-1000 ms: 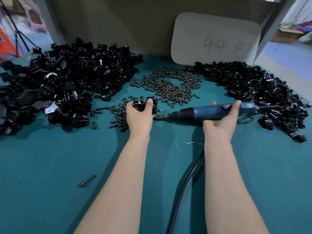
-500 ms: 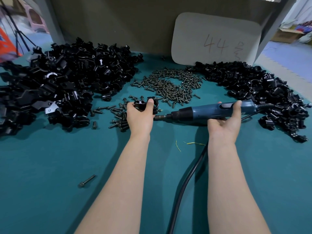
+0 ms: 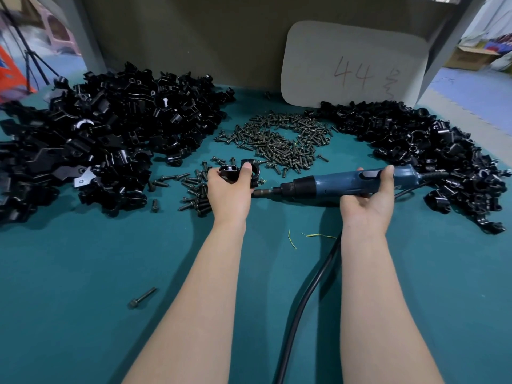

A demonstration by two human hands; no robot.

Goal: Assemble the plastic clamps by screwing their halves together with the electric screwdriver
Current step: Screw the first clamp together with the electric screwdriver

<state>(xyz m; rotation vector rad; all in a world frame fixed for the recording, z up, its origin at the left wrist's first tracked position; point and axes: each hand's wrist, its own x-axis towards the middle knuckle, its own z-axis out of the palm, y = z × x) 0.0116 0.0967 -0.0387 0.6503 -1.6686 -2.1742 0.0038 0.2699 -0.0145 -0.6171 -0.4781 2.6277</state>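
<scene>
Plastic clamp (image 3: 239, 173) is sitting in the left hand (image 3: 230, 192) just above the tabletop (image 3: 83, 259), fingers (image 3: 246, 169) gripping it, thumb over the top. Right hand (image 3: 368, 200) is holding the blue electric screwdriver (image 3: 340, 182), fingers (image 3: 388, 173) wrapping its body. The tool is lying roughly level, bit pointing left at the clamp's lower right side; contact is hard to tell. Black cable (image 3: 304, 289) is running between the forearms. Clamp-part piles are lying left (image 3: 110, 128) and right (image 3: 429, 151), with a screw heap (image 3: 279, 142) between. A lone screw (image 3: 142, 297) is lying near the left forearm.
</scene>
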